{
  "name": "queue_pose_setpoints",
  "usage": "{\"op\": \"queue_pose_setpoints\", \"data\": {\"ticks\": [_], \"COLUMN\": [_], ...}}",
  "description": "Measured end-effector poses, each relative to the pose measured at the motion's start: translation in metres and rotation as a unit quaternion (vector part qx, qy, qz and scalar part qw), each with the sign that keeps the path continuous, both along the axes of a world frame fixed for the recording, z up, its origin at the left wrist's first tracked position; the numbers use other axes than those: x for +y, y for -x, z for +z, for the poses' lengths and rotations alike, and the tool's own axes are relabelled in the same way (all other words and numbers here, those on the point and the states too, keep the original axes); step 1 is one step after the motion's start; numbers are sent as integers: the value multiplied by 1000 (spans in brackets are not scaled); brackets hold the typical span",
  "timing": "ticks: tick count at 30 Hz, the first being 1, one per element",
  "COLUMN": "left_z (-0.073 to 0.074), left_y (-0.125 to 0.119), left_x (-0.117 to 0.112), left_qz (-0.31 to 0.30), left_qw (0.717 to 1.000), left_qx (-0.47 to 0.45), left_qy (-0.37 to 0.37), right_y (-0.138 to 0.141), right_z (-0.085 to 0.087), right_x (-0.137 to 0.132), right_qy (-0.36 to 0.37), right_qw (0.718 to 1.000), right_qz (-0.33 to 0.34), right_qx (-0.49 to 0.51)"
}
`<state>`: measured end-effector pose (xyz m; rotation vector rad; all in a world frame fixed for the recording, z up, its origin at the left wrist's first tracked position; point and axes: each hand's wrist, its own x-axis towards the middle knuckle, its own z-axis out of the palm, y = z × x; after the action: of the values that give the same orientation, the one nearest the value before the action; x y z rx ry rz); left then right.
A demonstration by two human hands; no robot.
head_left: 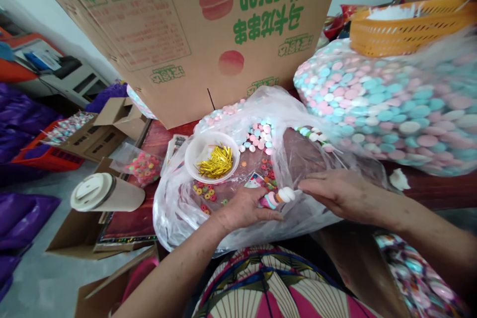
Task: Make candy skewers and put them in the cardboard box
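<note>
My left hand [244,208] is closed around a short stick of stacked round candies [278,197], pink, blue and white. My right hand [335,191] lies just right of it, fingers stretched toward the white candy at the stick's tip. Both hands rest on a clear plastic sheet [179,208] spread over a dark table. A white bowl [212,156] of gold twist ties sits just behind my left hand. Loose small ring candies [204,193] lie on the sheet near it. Loose pastel disc candies [259,136] lie further back.
A huge clear bag of pastel candies [391,104] fills the right, with an orange basket [406,25] above it. A big "Macaron" cardboard box [186,25] stands behind. A lidded cup [106,193] lies on its side at left, near a small bag of ring candies [143,166] and open cartons [108,126].
</note>
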<state>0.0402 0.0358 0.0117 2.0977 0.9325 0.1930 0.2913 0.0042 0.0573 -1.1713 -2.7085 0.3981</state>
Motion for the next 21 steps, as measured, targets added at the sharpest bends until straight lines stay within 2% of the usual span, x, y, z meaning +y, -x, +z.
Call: {"op": "queue_pose_setpoints", "data": {"ticks": [2, 5, 7, 9, 11, 14, 18, 19, 21], "left_z": [3, 4, 0, -6, -12, -14, -5, -2, 4], "left_y": [-1, 3, 5, 5, 1, -9, -19, -19, -13], "left_x": [-1, -4, -7, -11, -12, -9, 1, 3, 7], "left_qz": [40, 78, 72, 72, 85, 91, 20, 5, -5], "left_qw": [997, 972, 952, 940, 944, 972, 998, 999, 998], "left_qx": [60, 147, 149, 134, 130, 103, 29, 13, -20], "left_qy": [-26, -165, -258, -305, -290, -190, -61, -47, -67], "right_y": [-1, -4, -4, -3, 0, 8, 16, 16, 12], "right_z": [1, -1, -4, -6, -6, -6, -10, -12, -15], "right_x": [-1, -6, -10, -12, -11, -6, 3, 5, 9], "right_qy": [15, 57, 82, 89, 69, 30, 10, 11, 21], "right_qw": [1000, 998, 996, 994, 993, 999, 998, 998, 999], "right_qz": [0, -1, -12, -32, -44, -26, -4, -7, -20], "right_qx": [-10, 4, 25, 59, 81, 37, -62, -61, -29]}}
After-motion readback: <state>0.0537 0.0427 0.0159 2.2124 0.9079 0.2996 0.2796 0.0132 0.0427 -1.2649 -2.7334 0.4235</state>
